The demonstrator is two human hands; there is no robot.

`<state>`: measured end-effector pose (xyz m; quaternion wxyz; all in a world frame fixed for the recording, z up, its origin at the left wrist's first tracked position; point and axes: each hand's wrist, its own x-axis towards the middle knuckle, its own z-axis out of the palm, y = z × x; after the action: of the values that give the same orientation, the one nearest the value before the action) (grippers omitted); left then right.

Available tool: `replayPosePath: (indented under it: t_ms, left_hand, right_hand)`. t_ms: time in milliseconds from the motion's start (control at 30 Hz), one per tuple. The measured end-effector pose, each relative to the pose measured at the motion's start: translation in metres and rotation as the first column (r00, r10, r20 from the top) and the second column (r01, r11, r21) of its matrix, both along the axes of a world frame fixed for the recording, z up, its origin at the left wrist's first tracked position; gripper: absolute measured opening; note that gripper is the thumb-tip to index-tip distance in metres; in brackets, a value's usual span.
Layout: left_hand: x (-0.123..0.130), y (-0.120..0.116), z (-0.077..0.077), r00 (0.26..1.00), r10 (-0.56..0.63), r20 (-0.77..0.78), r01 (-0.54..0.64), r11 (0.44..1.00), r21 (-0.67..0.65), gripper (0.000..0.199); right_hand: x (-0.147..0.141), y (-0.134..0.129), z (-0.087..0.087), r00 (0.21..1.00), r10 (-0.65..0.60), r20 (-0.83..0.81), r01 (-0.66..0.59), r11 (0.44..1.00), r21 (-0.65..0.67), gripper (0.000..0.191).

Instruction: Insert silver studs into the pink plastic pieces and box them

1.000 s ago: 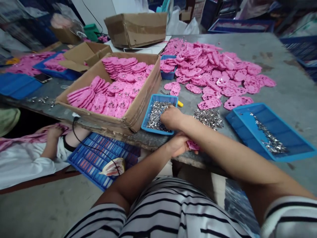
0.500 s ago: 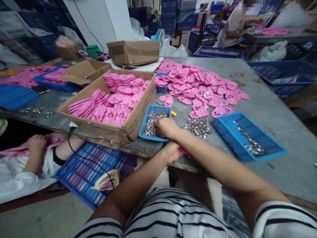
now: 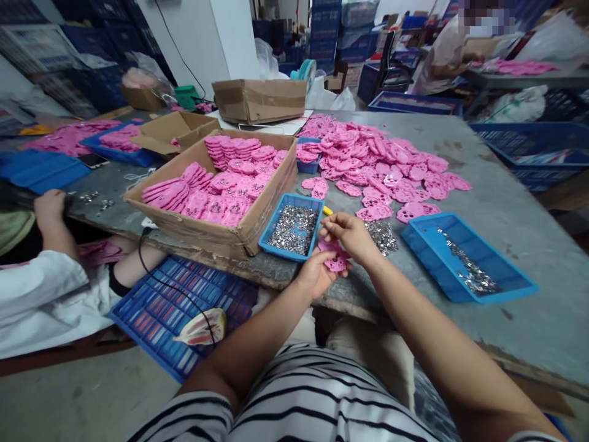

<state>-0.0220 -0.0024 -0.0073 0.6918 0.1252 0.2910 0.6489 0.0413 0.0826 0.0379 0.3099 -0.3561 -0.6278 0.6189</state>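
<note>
Busy workshop, grey worn bench [image 3: 497,202] with pink stuff all over it. Far left, a neighbour's hand [image 3: 50,205] rests at the bench edge, then comes a cardboard box [image 3: 188,230] packed with rows of pink pieces, and just right of it a small blue tray [image 3: 283,252] of shiny metal bits.

Right by that tray, over the near edge of the bench, the left hand [image 3: 317,273] has its fingers closed around one pink piece [image 3: 335,261]. The right hand [image 3: 352,233] is just at its far side, thumb and index finger drawn in close; can't tell if there's a metal bit between them, way too small.

My worry: bits that tiny could slip from a loose pinch and get lost among the others, and since the piece sits so near the edge, a weak left grip might drop it on the floor.

The piece looks tilted, long axis running far left to near right, holed face seemingly up; no clue which end is the top.

Further right there's a loose heap of metal bits [image 3: 381,238], then a bigger blue tray [image 3: 427,258] with a strip of them
</note>
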Motion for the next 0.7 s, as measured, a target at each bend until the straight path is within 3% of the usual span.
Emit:
replayPosePath:
  t_ms: [233, 500, 700]
  left_hand:
    - [0.0, -0.003, 0.0, 0.998, 0.047, 0.035, -0.047, 0.999, 0.002, 0.032]
    - [0.001, -0.003, -0.001, 0.998, 0.062, 0.026, -0.062, 0.998, 0.01, 0.034]
    - [0.002, -0.004, -0.002, 0.998, 0.049, 0.044, -0.05, 0.999, 0.019, 0.036]
  right_hand:
    - [-0.009, -0.001, 0.007, 0.985, 0.033, -0.171, -0.06, 0.986, -0.153, 0.023]
    - [-0.014, 0.001, 0.006, 0.947, 0.031, -0.32, -0.163, 0.905, -0.394, 0.017]
    - [-0.009, 0.002, 0.007, 0.931, 0.079, -0.356, -0.229, 0.886, -0.404, 0.018]
